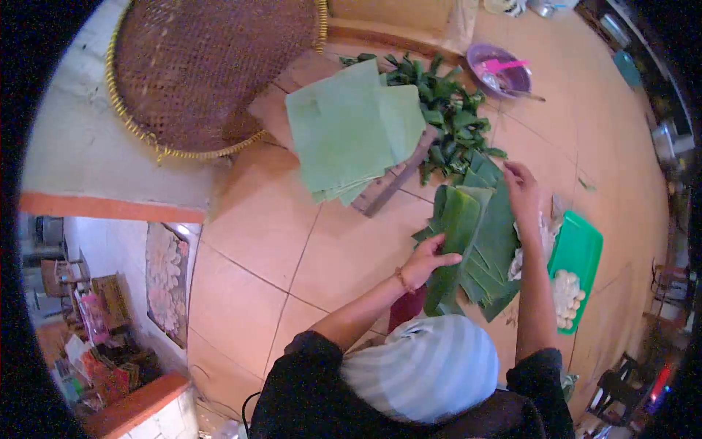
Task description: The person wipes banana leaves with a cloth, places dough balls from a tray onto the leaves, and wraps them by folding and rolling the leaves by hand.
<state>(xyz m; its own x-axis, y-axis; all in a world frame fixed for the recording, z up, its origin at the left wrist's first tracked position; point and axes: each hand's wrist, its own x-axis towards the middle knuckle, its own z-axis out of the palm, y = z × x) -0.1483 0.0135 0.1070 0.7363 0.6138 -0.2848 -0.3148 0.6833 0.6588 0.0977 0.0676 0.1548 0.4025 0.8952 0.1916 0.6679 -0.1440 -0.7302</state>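
Note:
My left hand (431,263) grips a folded banana leaf (462,216) by its left edge, with the thumb on top and the fingers underneath. This leaf lies over a stack of darker banana leaf pieces (497,234). My right hand (523,196) is at the upper right of the stack with its fingers curled together; whatever they hold is too small to make out. Beyond the stack lies a heap of cut green leaf strips (453,121). Left of that heap, a pile of large pale green leaf sheets (344,132) rests on a wooden board (398,179).
A round woven tray (219,66) with a yellow rim is at the upper left. A purple basin (479,55) holds a pink utensil. At right, a green tray (585,241) carries pale round pieces (569,300). Striped cloth (431,366) covers the near side.

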